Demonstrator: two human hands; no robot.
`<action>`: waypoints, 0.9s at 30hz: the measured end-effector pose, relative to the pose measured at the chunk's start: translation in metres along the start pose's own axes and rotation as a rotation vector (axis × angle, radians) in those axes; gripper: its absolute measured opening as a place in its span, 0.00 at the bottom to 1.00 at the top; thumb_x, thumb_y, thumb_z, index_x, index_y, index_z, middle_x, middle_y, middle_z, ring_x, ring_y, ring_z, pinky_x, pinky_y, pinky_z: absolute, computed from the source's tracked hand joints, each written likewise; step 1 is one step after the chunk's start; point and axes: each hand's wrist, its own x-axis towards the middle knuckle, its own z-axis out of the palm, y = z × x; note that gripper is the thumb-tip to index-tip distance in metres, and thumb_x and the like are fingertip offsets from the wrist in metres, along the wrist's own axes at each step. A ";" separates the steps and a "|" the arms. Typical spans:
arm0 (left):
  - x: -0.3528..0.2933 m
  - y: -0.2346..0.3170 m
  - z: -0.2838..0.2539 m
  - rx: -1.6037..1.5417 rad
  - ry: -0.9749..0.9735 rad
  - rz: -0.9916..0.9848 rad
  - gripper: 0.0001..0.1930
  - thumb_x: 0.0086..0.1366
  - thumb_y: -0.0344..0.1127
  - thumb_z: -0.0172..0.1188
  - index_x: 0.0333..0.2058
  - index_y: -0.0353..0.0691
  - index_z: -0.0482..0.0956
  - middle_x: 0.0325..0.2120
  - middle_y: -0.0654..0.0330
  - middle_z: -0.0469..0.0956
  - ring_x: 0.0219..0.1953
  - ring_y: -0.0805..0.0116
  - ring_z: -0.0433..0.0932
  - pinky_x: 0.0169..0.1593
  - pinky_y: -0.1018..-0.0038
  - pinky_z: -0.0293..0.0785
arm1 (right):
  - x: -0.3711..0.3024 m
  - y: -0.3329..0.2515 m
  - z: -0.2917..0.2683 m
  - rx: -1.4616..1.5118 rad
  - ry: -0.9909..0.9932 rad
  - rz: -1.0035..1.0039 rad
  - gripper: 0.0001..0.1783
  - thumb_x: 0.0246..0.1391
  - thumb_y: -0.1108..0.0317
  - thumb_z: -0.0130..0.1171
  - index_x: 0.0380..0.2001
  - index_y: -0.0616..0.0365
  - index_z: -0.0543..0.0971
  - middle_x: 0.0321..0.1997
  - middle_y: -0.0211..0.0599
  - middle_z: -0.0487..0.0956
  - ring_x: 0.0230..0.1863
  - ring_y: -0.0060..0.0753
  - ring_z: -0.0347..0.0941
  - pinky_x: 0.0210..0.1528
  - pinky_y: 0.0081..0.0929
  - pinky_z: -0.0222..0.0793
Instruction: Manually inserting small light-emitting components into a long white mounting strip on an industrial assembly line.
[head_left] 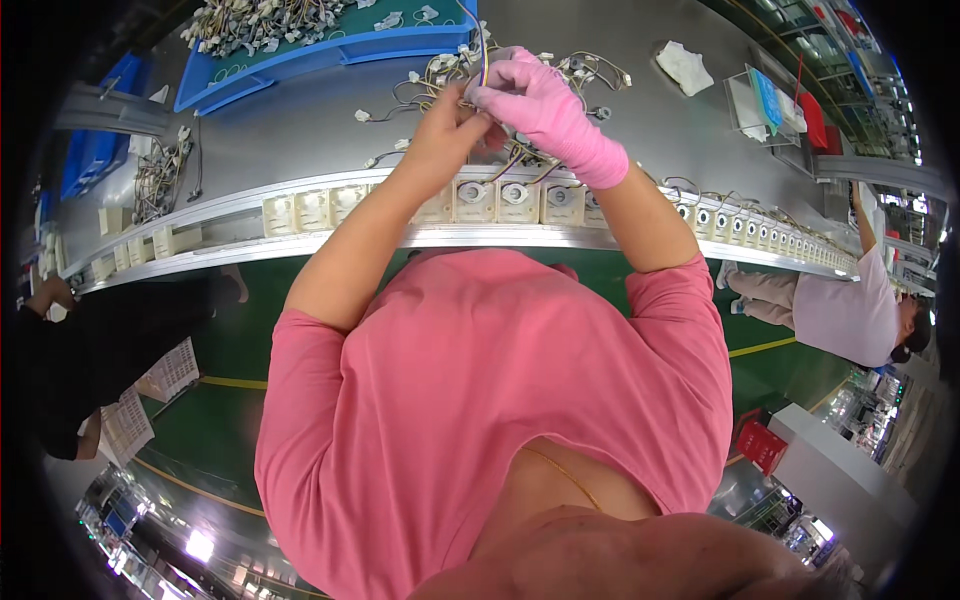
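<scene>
My right hand (545, 108), in a pink glove, pinches a thin multi-coloured wire harness (485, 48), whose strands stand up above the fingers. Close against it, my bare left hand (447, 132) has its fingertips closed on the lower part of the same harness; the exact grip is partly hidden. Loose wire harnesses (598, 72) with small white connectors lie on the grey table around and beyond both hands. Below the hands runs a row of square cream-coloured housings (518, 203) with round openings, set in a metal rail. A few wires hang over these housings.
A blue tray (330, 50) at the far left holds a heap of harnesses. More harnesses (163, 175) lie at the left. On the right are a crumpled white cloth (684, 67) and a rack (757, 105). The metal rail (350, 243) crosses in front of me. Two people stand at either side.
</scene>
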 end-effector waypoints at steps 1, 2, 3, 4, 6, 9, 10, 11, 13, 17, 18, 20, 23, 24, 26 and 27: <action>0.001 -0.002 -0.006 0.006 0.000 -0.003 0.16 0.64 0.36 0.49 0.48 0.34 0.66 0.32 0.55 0.77 0.35 0.65 0.77 0.39 0.72 0.72 | 0.000 -0.003 -0.003 -0.040 -0.058 0.048 0.12 0.48 0.62 0.56 0.28 0.61 0.77 0.33 0.36 0.71 0.36 0.26 0.69 0.40 0.25 0.66; 0.001 -0.005 -0.012 -0.050 -0.136 -0.134 0.16 0.65 0.38 0.47 0.46 0.33 0.68 0.30 0.56 0.78 0.31 0.66 0.77 0.35 0.75 0.73 | 0.000 -0.008 -0.004 -0.083 -0.115 0.097 0.13 0.49 0.61 0.56 0.30 0.62 0.77 0.35 0.40 0.71 0.39 0.30 0.69 0.42 0.27 0.66; 0.000 -0.008 -0.016 -0.107 -0.272 -0.267 0.17 0.66 0.40 0.45 0.45 0.32 0.69 0.28 0.56 0.78 0.27 0.68 0.78 0.32 0.77 0.73 | -0.003 -0.005 0.001 -0.079 -0.111 0.097 0.13 0.49 0.61 0.56 0.30 0.62 0.77 0.35 0.40 0.71 0.39 0.30 0.69 0.42 0.27 0.66; -0.003 -0.011 -0.018 -0.109 -0.314 -0.251 0.19 0.68 0.44 0.41 0.42 0.32 0.72 0.31 0.56 0.77 0.31 0.68 0.78 0.35 0.75 0.74 | -0.007 0.002 0.009 -0.125 0.008 -0.083 0.14 0.48 0.61 0.55 0.32 0.61 0.76 0.36 0.41 0.71 0.40 0.32 0.68 0.42 0.29 0.65; -0.006 -0.018 -0.011 -0.312 -0.144 -0.208 0.20 0.68 0.45 0.40 0.44 0.32 0.71 0.35 0.55 0.76 0.34 0.67 0.77 0.38 0.73 0.75 | -0.009 -0.001 0.018 -0.317 0.199 -0.342 0.18 0.48 0.63 0.54 0.41 0.59 0.72 0.36 0.41 0.73 0.39 0.38 0.69 0.39 0.33 0.66; -0.016 -0.008 -0.012 -0.535 0.002 -0.126 0.23 0.70 0.45 0.38 0.52 0.33 0.67 0.43 0.54 0.73 0.41 0.65 0.75 0.45 0.68 0.73 | -0.026 -0.025 0.033 -0.502 0.045 -0.123 0.20 0.48 0.64 0.54 0.46 0.58 0.70 0.36 0.41 0.73 0.36 0.40 0.70 0.37 0.35 0.66; -0.017 -0.007 -0.014 -0.578 0.032 -0.159 0.23 0.70 0.46 0.37 0.54 0.34 0.65 0.44 0.54 0.72 0.41 0.65 0.75 0.46 0.67 0.73 | -0.029 -0.017 0.047 -0.578 0.100 -0.222 0.22 0.48 0.65 0.55 0.48 0.58 0.68 0.36 0.42 0.73 0.34 0.42 0.72 0.37 0.36 0.67; -0.020 -0.006 -0.015 -0.621 0.063 -0.193 0.23 0.70 0.46 0.37 0.56 0.36 0.63 0.45 0.54 0.72 0.41 0.65 0.75 0.47 0.67 0.73 | -0.029 -0.014 0.057 -0.579 0.101 -0.217 0.22 0.48 0.65 0.55 0.48 0.58 0.68 0.36 0.42 0.73 0.34 0.42 0.72 0.37 0.36 0.67; -0.023 -0.006 -0.022 -0.682 0.050 -0.205 0.21 0.70 0.45 0.38 0.54 0.38 0.65 0.43 0.56 0.73 0.41 0.66 0.75 0.46 0.69 0.73 | -0.027 -0.010 0.068 -0.604 0.212 -0.282 0.22 0.47 0.62 0.56 0.47 0.57 0.69 0.35 0.40 0.73 0.34 0.41 0.72 0.37 0.35 0.66; -0.024 -0.021 -0.060 -0.455 0.073 -0.221 0.12 0.68 0.40 0.45 0.40 0.39 0.71 0.35 0.62 0.74 0.35 0.68 0.73 0.42 0.69 0.69 | -0.024 -0.025 0.065 -0.430 0.083 -0.192 0.20 0.44 0.63 0.59 0.42 0.57 0.71 0.33 0.39 0.73 0.29 0.39 0.72 0.31 0.32 0.68; -0.024 -0.023 -0.066 -0.315 0.081 -0.206 0.09 0.66 0.39 0.48 0.33 0.41 0.72 0.30 0.64 0.74 0.30 0.70 0.72 0.37 0.70 0.69 | -0.024 -0.028 0.063 -0.417 0.035 -0.147 0.19 0.43 0.65 0.60 0.40 0.57 0.72 0.31 0.39 0.73 0.26 0.38 0.71 0.27 0.31 0.67; -0.033 -0.024 -0.067 -0.014 0.070 -0.083 0.08 0.65 0.37 0.49 0.29 0.41 0.71 0.25 0.64 0.72 0.26 0.69 0.70 0.33 0.70 0.66 | -0.030 -0.026 0.063 -0.358 -0.008 -0.140 0.17 0.44 0.65 0.60 0.39 0.57 0.72 0.30 0.39 0.72 0.27 0.39 0.71 0.29 0.31 0.67; -0.045 -0.022 -0.072 0.563 -0.023 0.219 0.07 0.61 0.34 0.53 0.25 0.39 0.71 0.22 0.62 0.71 0.26 0.63 0.70 0.31 0.68 0.65 | -0.038 -0.023 0.068 -0.415 -0.145 -0.136 0.15 0.44 0.63 0.60 0.36 0.56 0.72 0.29 0.39 0.72 0.30 0.40 0.71 0.31 0.32 0.67; -0.047 -0.022 -0.074 0.836 -0.099 0.394 0.07 0.58 0.34 0.55 0.25 0.38 0.71 0.25 0.59 0.71 0.30 0.60 0.72 0.32 0.66 0.66 | -0.041 -0.021 0.070 -0.528 -0.247 -0.136 0.14 0.44 0.62 0.60 0.33 0.56 0.72 0.29 0.38 0.72 0.31 0.40 0.71 0.32 0.33 0.67; -0.054 -0.022 -0.077 0.912 -0.158 0.427 0.05 0.56 0.32 0.56 0.25 0.38 0.72 0.26 0.57 0.70 0.32 0.57 0.70 0.33 0.65 0.66 | -0.046 -0.012 0.079 -0.613 -0.277 -0.203 0.14 0.43 0.60 0.60 0.32 0.55 0.71 0.29 0.37 0.72 0.33 0.40 0.71 0.33 0.34 0.66; -0.056 -0.022 -0.077 0.995 -0.201 0.459 0.04 0.54 0.31 0.57 0.24 0.38 0.72 0.26 0.55 0.69 0.33 0.54 0.69 0.35 0.63 0.66 | -0.047 -0.009 0.081 -0.694 -0.316 -0.286 0.14 0.43 0.59 0.60 0.30 0.54 0.71 0.29 0.37 0.72 0.34 0.40 0.71 0.35 0.35 0.65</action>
